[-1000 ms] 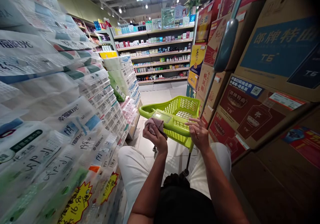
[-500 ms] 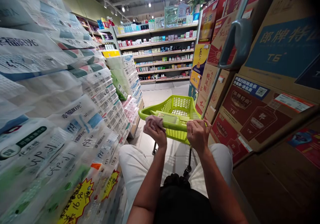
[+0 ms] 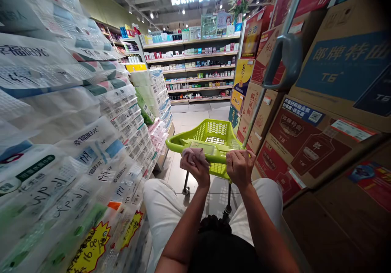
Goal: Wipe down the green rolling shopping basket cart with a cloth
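Note:
In front of my knees stands a green shopping cart (image 3: 214,132) with a latticed basket and dark legs on casters. My left hand (image 3: 200,172) is closed around a crumpled pinkish cloth (image 3: 194,156), which presses against the middle of the cart's green handlebar (image 3: 220,158). My right hand (image 3: 240,165) grips the right end of that bar, its fingers wrapped over the top. A pale panel (image 3: 203,148) is set into the handle just beyond the cloth. Nothing shows inside the visible part of the basket.
Plastic-wrapped tissue packs (image 3: 104,143) are piled high on my left. Stacked cartons (image 3: 317,138) line the right, with a metal pole (image 3: 256,110) bearing a grey loop handle (image 3: 282,63) before them. Shelves of small boxes (image 3: 201,67) stand across the tiled floor (image 3: 195,118).
My left hand has slid the cloth to the right along the handlebar, from near its left end toward the middle. My right hand keeps its grip. The cart has turned slightly.

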The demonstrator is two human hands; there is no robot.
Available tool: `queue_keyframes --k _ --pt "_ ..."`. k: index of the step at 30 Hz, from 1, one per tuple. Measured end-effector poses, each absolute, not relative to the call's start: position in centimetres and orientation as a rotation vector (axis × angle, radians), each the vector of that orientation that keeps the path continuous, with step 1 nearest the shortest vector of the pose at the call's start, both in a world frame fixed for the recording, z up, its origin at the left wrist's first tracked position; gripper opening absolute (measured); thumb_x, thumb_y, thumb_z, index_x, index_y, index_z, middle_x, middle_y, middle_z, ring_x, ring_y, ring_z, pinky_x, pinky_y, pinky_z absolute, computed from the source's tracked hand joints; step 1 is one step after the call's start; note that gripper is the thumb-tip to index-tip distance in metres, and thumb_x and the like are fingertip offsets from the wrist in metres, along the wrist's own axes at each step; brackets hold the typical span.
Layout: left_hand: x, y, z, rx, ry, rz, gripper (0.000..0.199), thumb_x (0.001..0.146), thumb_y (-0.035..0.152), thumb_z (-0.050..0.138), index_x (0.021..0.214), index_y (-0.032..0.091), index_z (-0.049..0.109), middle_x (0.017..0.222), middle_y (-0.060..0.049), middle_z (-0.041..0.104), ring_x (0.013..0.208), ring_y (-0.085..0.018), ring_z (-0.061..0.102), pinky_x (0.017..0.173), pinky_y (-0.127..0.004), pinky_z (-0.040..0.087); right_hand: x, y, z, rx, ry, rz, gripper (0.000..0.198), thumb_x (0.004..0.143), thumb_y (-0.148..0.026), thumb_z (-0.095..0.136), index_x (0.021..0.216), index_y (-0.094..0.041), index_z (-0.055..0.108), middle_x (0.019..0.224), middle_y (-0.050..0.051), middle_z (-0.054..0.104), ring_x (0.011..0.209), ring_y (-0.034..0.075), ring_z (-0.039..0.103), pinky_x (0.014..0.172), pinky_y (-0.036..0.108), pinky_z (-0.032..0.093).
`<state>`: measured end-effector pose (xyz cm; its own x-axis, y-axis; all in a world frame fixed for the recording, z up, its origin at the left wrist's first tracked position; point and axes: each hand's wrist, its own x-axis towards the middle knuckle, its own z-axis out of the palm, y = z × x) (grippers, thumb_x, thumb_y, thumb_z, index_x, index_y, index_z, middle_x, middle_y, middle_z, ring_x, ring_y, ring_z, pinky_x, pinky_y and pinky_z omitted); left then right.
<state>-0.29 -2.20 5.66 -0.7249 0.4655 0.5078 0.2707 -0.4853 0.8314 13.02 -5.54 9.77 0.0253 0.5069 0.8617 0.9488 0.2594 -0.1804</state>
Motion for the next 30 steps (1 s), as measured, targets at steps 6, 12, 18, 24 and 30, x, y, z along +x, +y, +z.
queue_keyframes --k 6,12,18,24,30 --pt "-4.2 -1.0 6.7 1.133 1.617 2.348 0.037 0.103 0.049 0.048 0.122 0.02 0.06 0.13 -0.016 0.051 0.133 -0.027 0.049 0.118 -0.046 0.039 11.9 -5.3 9.6 -1.376 -1.587 -0.63 0.026 0.102 -0.024 0.05 0.077 -0.022 0.059 0.082 0.003 0.073 0.086 0.021 0.056 0.1 0.042 0.029" --pt "-8.7 -0.7 8.2 1.756 1.698 2.053 0.027 0.098 0.04 0.052 0.102 0.022 0.071 0.123 -0.016 0.057 0.127 -0.031 0.05 0.118 -0.052 0.038 11.8 -5.5 9.7 -1.362 -1.641 -0.621 0.024 0.101 -0.024 0.05 0.079 -0.022 0.059 0.084 0.003 0.072 0.086 0.021 0.056 0.099 0.042 0.031" --pt "-16.5 3.8 11.9 1.733 2.025 1.711 0.028 0.096 0.039 0.053 0.103 0.022 0.074 0.124 -0.015 0.06 0.124 -0.032 0.053 0.118 -0.05 0.037 11.7 -5.5 9.8 -1.377 -1.648 -0.648 0.025 0.101 -0.026 0.05 0.079 -0.023 0.058 0.084 0.003 0.072 0.086 0.02 0.055 0.099 0.041 0.03" --pt "-15.3 2.3 12.4 2.052 1.886 1.57 0.027 0.097 0.037 0.055 0.105 0.026 0.078 0.123 -0.011 0.063 0.122 -0.032 0.051 0.116 -0.052 0.036 11.6 -5.5 9.6 -1.381 -1.585 -0.63 0.024 0.1 -0.025 0.051 0.078 -0.022 0.059 0.084 0.003 0.073 0.085 0.02 0.056 0.097 0.04 0.031" --pt "-14.3 2.8 14.2 2.2 1.925 1.286 0.02 0.092 0.036 0.062 0.096 0.029 0.08 0.12 -0.012 0.066 0.117 -0.036 0.05 0.108 -0.056 0.041 12.4 -5.5 9.3 -1.393 -1.605 -0.652 0.022 0.099 -0.025 0.053 0.078 -0.022 0.059 0.083 0.003 0.072 0.085 0.021 0.056 0.096 0.04 0.03"
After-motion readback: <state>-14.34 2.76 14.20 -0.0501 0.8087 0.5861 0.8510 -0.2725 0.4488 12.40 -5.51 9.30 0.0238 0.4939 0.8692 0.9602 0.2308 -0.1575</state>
